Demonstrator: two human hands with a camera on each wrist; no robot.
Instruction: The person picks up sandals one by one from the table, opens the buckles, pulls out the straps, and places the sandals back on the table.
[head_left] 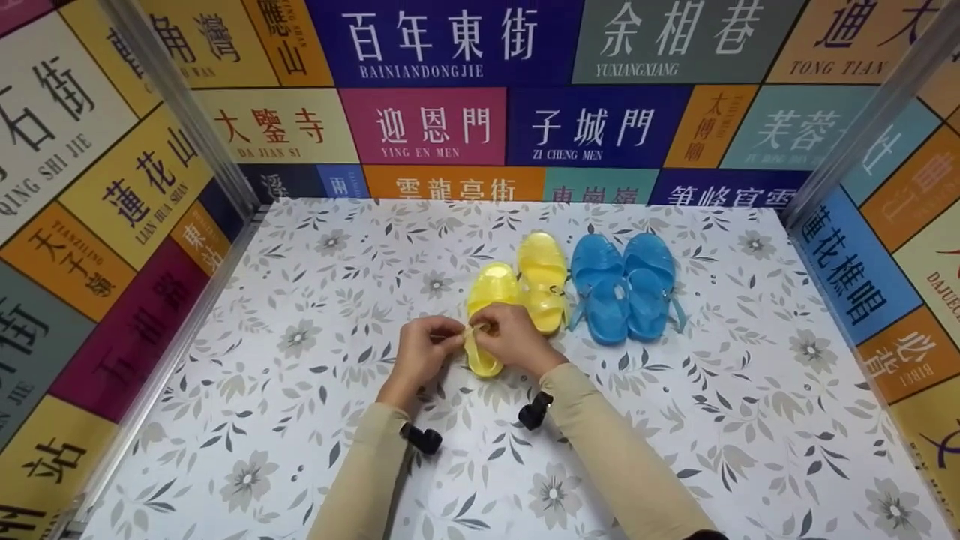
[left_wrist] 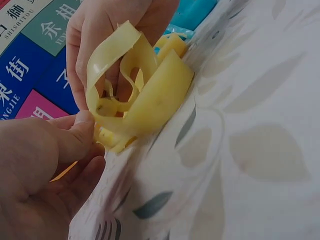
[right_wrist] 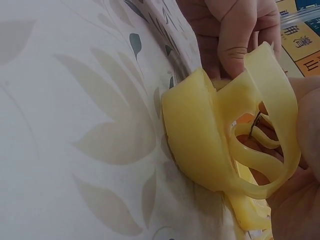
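so, left hand point(head_left: 424, 349): fingers curled, pinching a yellow strap point(head_left: 471, 348)
first yellow sandal point(head_left: 494, 285): on the floral surface point(head_left: 337, 390) — strap raised between both hands
right hand point(head_left: 514, 337): fingers bent, gripping the same strap
second yellow sandal point(head_left: 541, 259): just beside the first
blue sandals point(head_left: 600, 259): side by side — rightmost

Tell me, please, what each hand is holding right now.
Left hand: closed, pinching the thin strap of the nearer glossy yellow plastic sandal.
Right hand: closed, holding the same strap, grip partly hidden.
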